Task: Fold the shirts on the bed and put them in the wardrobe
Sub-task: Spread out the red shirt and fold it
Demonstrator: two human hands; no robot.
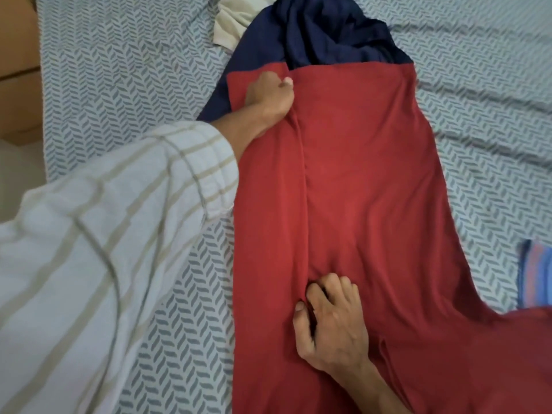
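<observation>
A red shirt [358, 180] lies lengthwise down the middle of the bed, with a long crease running from its far edge toward me. My left hand [268, 95] grips the shirt's far left edge, fingers curled into the cloth. My right hand [331, 321] pinches a fold of the red fabric near me, thumb and curled fingers bunching it. A crumpled navy shirt [322, 31] lies beyond the red one, partly under it. A cream garment [230, 22] pokes out at the top behind the navy shirt.
The bed sheet [125, 70] is pale blue with a grey leaf pattern and spreads on both sides. A striped pink and blue cloth [537, 276] sits at the right edge. A brown wooden surface [18, 55] borders the bed at left.
</observation>
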